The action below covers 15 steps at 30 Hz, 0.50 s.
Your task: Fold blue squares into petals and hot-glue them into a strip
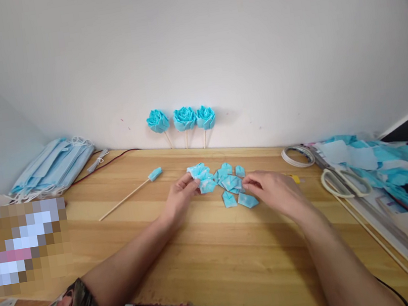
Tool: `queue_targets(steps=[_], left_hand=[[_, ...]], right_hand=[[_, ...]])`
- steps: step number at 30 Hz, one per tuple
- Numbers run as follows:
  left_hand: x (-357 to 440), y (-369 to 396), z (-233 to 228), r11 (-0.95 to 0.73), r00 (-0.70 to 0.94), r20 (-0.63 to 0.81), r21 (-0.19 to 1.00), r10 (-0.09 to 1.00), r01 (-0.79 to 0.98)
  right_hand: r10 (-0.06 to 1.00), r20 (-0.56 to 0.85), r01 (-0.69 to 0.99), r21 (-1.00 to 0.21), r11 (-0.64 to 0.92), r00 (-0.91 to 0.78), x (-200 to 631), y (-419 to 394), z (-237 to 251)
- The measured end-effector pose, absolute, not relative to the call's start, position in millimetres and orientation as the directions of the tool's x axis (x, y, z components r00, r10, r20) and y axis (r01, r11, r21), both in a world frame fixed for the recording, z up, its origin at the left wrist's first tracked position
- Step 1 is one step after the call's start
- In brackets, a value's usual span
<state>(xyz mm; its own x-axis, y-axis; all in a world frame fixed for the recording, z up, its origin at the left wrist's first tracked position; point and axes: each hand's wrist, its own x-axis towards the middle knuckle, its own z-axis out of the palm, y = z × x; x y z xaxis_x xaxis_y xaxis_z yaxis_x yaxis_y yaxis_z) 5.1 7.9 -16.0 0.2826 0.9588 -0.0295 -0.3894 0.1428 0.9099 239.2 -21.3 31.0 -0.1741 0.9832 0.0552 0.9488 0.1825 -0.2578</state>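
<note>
My left hand (pixel 182 197) is closed around a bunch of folded light-blue petals (pixel 202 176), pinched between thumb and fingers just above the table. To its right lies a loose pile of folded blue petals (pixel 226 172), with a few single ones around it. My right hand (pixel 270 186) is at the right side of this pile, its thumb and forefinger pinched together on the edge of a folded petal (pixel 235 184). On the left, a wooden stick with a small blue roll (pixel 155 174) at its tip lies on the wooden table (pixel 191 272).
Three blue fabric roses (pixel 184 119) on sticks lean against the wall. A stack of blue face masks (pixel 52 165) sits at the back left. At right are a tape roll (pixel 298 156), scissors (pixel 344 183), a bare stick (pixel 378 239) and a heap of cut blue material (pixel 376 153).
</note>
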Motion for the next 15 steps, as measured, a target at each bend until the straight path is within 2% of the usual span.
queue_targets(steps=[4,7,12,13,15], left_hand=[[5.6,7.0,-14.6,0.141,0.285,-0.021,0.901,0.958,-0.410],[5.8,6.7,-14.0,0.137,0.282,-0.016,0.899,0.959,-0.416],[6.6,7.4,-14.3,0.156,0.272,-0.044,0.899,0.961,-0.409],[6.6,7.8,-15.1,0.156,0.272,-0.043,0.898,0.961,-0.411],[6.5,8.8,-17.2,0.150,0.279,-0.031,0.897,0.960,-0.416]], right_hand=[[0.930,0.033,0.865,-0.356,0.354,-0.367,227.9,-23.2,26.2],[0.893,0.043,0.845,-0.306,0.438,-0.447,220.3,-23.8,22.0],[0.883,0.052,0.862,-0.197,0.467,-0.467,209.6,-24.0,18.6],[0.886,0.065,0.860,-0.218,0.462,-0.460,208.4,-24.0,18.6],[0.904,0.103,0.840,-0.338,0.425,-0.415,207.6,-23.7,18.7]])
